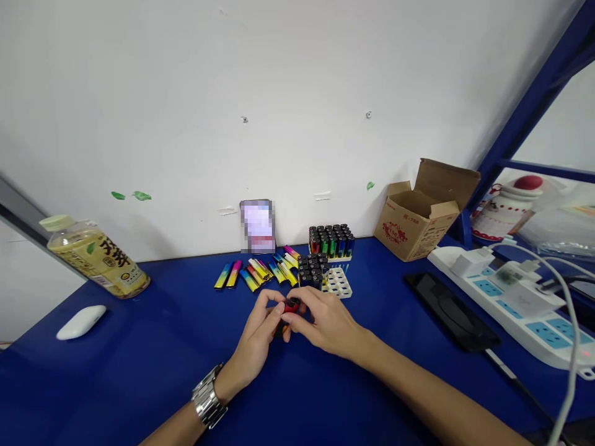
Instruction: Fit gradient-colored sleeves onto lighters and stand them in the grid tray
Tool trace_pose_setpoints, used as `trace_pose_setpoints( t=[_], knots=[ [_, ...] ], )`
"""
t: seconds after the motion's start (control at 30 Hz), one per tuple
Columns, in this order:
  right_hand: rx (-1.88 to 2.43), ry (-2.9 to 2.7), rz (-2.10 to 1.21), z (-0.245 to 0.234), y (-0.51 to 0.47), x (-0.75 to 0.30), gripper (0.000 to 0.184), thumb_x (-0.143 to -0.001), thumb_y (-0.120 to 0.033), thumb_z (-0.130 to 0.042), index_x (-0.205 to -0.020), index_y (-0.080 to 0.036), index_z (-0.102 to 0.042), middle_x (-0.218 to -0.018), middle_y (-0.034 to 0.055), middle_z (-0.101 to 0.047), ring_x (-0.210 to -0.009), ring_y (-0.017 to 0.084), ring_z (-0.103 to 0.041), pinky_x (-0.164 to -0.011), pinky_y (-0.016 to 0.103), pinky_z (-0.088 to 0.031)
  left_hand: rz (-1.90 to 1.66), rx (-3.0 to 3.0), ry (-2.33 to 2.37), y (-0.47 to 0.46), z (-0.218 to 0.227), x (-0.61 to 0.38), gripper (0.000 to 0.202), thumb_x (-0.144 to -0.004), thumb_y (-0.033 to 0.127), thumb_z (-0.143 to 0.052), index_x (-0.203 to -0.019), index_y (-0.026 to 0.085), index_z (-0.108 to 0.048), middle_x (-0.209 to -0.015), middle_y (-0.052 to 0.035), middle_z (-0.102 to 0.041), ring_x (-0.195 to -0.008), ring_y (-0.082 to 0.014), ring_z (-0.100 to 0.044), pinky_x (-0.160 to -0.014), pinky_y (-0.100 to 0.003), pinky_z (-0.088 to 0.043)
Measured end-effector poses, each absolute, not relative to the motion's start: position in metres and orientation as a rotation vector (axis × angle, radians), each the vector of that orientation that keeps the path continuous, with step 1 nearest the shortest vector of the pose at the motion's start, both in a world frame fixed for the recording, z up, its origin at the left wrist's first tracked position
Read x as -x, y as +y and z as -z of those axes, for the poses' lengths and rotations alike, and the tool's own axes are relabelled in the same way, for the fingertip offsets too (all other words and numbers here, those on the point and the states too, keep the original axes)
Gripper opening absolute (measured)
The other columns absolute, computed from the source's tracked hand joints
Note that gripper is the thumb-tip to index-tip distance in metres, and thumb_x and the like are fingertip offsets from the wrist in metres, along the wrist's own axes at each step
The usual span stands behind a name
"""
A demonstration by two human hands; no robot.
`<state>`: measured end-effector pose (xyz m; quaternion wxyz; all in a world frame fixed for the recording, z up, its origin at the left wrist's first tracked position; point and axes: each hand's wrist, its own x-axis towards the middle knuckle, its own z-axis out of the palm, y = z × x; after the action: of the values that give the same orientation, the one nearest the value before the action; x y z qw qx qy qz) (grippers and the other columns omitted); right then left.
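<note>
Above the blue table, my left hand (259, 334) and my right hand (324, 319) meet around a small red piece with a black top (292, 305). Fingers of both hands are closed on it, and most of its body is hidden by them. Just behind them stands a cluster of black-topped pieces (312, 271), packed upright. A white holed tray (339, 283) lies partly beneath or beside that cluster. Farther back, a second tray holds several black-topped tubes in red, green and blue (331, 241). Several shiny gradient-coloured sleeves (251, 277) lie loose to the left.
A phone (257, 226) leans against the wall. At left are a tilted-looking drink bottle (97, 257) and a white case (81, 322). On the right stand an open cardboard box (418, 217), a black phone (450, 311) with a cable, and a white power strip (515, 313) with plugged chargers.
</note>
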<state>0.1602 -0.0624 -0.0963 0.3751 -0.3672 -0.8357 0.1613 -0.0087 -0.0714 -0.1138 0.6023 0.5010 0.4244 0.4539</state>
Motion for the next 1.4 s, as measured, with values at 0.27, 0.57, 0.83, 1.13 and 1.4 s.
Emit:
trace_pose_setpoints(
  t=[0.27, 0.57, 0.83, 1.13, 1.4],
  knots=[
    [0.631, -1.925, -1.054, 0.095, -0.063, -0.163, 0.027, -0.082, -0.031, -0.063, -0.107, -0.021, -0.062, -0.094, 0.0037, -0.053, -0.062, 0.009, -0.053, -0.055, 0.022, -0.047, -0.908, -1.141, 0.763, -0.077, 0.116, 0.007, 0.026, -0.088, 0.047, -0.048, -0.088, 0.024, -0.035, -0.05, 0.0049, -0.06, -0.033, -0.0085, -0.043, -0.039, -0.02, -0.033],
    [0.685, -1.644, -0.721, 0.073, -0.047, -0.192, 0.027, -0.071, -0.046, -0.073, -0.07, -0.019, -0.069, -0.063, 0.0019, -0.057, -0.054, 0.013, -0.05, -0.048, 0.026, -0.038, -1.246, -1.416, 1.177, -0.066, 0.108, 0.014, 0.015, -0.086, 0.036, -0.05, -0.086, 0.022, -0.043, -0.076, 0.0008, -0.062, -0.068, -0.0146, -0.061, -0.07, -0.03, -0.048],
    [0.962, -1.722, -0.465, 0.093, -0.015, -0.228, 0.023, -0.075, -0.039, -0.07, -0.069, -0.018, -0.067, -0.062, 0.0021, -0.057, -0.049, 0.012, -0.046, -0.046, 0.027, -0.035, -1.0, -2.323, 1.783, -0.042, 0.115, 0.038, 0.03, -0.085, 0.026, -0.042, -0.111, 0.013, -0.05, -0.112, -0.0172, -0.059, -0.115, -0.0327, -0.05, -0.096, -0.048, -0.038],
    [1.021, -2.055, -0.28, 0.093, -0.017, -0.222, 0.026, -0.084, -0.044, -0.061, -0.08, -0.018, -0.063, -0.067, 0.0018, -0.058, -0.052, 0.012, -0.049, -0.052, 0.025, -0.04, -0.812, -2.499, 1.834, -0.05, 0.111, 0.031, 0.03, -0.088, 0.022, -0.037, -0.114, 0.012, -0.049, -0.088, -0.0112, -0.067, -0.087, -0.0263, -0.062, -0.084, -0.042, -0.045],
    [1.222, -2.028, -0.135, 0.093, -0.021, -0.22, 0.038, -0.08, -0.049, -0.063, -0.1, -0.019, -0.05, -0.059, -0.0059, -0.046, -0.048, 0.012, -0.045, -0.048, 0.022, -0.033, -0.488, -2.423, 2.204, -0.052, 0.104, 0.03, 0.028, -0.086, 0.031, -0.042, -0.107, 0.012, -0.046, -0.088, -0.0135, -0.062, -0.084, -0.0298, -0.062, -0.068, -0.037, -0.046]
  ],
)
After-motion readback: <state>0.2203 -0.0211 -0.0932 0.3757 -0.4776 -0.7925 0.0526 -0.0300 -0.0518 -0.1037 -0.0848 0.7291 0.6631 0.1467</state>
